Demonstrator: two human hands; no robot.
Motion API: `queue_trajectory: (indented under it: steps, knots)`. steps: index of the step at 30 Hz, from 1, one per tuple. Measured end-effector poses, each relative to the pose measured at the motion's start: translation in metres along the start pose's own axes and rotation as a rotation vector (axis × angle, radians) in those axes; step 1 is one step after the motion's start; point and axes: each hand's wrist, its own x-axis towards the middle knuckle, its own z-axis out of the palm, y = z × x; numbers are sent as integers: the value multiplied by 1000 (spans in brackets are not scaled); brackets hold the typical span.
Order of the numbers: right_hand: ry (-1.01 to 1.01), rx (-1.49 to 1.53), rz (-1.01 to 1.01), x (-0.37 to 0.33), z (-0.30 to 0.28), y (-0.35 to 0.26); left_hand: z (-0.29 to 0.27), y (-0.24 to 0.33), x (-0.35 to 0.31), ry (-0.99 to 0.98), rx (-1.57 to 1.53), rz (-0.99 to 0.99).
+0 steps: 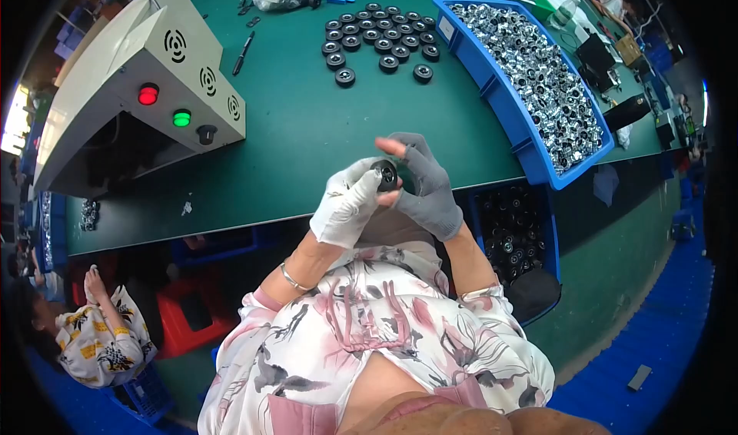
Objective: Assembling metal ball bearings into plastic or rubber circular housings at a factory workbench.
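Note:
In a white glove, my left hand (346,203) grips a small black wheel (386,175) just past the table's near edge, its round face turned up. My right hand (427,185), in a grey glove with bare fingertips, curves around the wheel's right side. Its index finger is lifted off and its fingers are apart; the thumb tip lies close below the wheel, and whether it touches I cannot tell. Farther back on the green table, several like wheels (388,64) with silver centres lie in a loose cluster.
A long blue bin (503,101) of shiny metal parts stands at the right. At the left is a beige machine (188,54) with red and green buttons; a pen (244,53) lies beside it. Below the table's edge, a second bin (552,243) holds black wheels. Another person (100,335) sits lower left.

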Motion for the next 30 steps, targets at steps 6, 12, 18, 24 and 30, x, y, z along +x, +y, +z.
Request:
queue_trajectory:
  steps: [6, 12, 18, 24, 30]
  knots:
    - [-7, -182, -120, 1, -7, 2, 13, -6, -2, 30, -91, -29]
    - [65, -132, -98, 1, 3, -3, 7, -1, -1, 13, -4, -7]
    - [71, -231, -219, -1, -7, 6, 19, -3, -1, 9, -57, -3]
    - [84, -227, -187, -4, -4, -1, 8, -1, 0, -33, 31, 28]
    - [71, -298, -222, -6, -7, 3, 23, -1, -3, 41, 139, 42]
